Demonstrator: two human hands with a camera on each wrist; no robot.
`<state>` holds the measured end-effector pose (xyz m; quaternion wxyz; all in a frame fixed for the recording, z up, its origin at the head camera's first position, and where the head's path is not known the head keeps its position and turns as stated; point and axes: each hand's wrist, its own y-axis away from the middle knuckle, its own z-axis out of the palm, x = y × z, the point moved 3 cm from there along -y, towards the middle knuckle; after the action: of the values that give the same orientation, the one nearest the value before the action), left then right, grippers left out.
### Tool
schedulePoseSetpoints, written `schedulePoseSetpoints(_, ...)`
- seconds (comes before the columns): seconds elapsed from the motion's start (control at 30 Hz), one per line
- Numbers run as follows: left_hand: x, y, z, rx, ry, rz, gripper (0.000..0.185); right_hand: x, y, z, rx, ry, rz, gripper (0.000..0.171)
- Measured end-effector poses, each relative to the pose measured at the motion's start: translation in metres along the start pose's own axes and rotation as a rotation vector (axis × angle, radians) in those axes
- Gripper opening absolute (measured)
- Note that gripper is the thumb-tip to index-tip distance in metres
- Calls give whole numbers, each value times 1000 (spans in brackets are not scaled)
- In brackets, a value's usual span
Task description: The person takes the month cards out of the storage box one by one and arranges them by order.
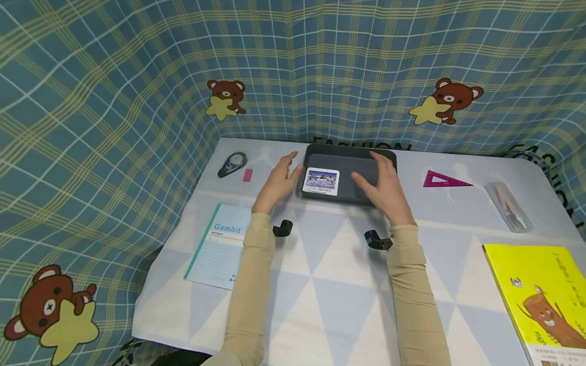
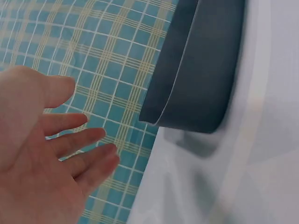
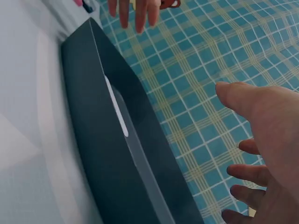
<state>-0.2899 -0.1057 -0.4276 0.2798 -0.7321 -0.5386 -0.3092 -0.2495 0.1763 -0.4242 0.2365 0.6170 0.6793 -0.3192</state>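
A dark grey rectangular tray (image 1: 352, 198) lies at the back middle of the table. Inside it, at the left front, is a white-edged picture card (image 1: 322, 182) reading "January". My left hand (image 1: 277, 184) hovers just left of the tray, fingers spread and holding nothing. My right hand (image 1: 384, 190) is over the tray's right end, thumb apart from the fingers, with nothing in it. In the left wrist view the left hand (image 2: 51, 149) stands apart from the tray's wall (image 2: 205, 70). The right wrist view has the right hand (image 3: 266, 154) beside the tray (image 3: 93, 116), not gripping it.
On the left are a correction tape (image 1: 232, 164), a pink eraser (image 1: 247, 175) and a light blue notebook (image 1: 217, 249), partly under the left sleeve. To the right lie a magenta set square (image 1: 444, 180), a clear case with pens (image 1: 508, 207) and a yellow book (image 1: 540, 300). A checked curtain (image 1: 320, 76) hangs behind.
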Motion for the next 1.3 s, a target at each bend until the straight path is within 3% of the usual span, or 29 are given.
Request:
schedulePoseSetpoints(0.17,-10,-1,-1,22,179,6,55,-6,-2,7,-19,-69,11,87)
schedulePoseSetpoints(0.5,-28,-13,12,-14,437,60,49,-10,-5,23,-26,-90,5,87)
schedulePoseSetpoints(0.83,-38,-14,22,-126,460,13,55,-6,-5,34,-49,-71,5,85)
schedulePoseSetpoints(1.13,-45,-4,21,-155,499,-12,53,-11,-19,64,-138,-29,-16,82)
schedulePoseSetpoints(1.3,-50,0,21,-184,527,-13,55,-17,-28,79,-205,4,17,80)
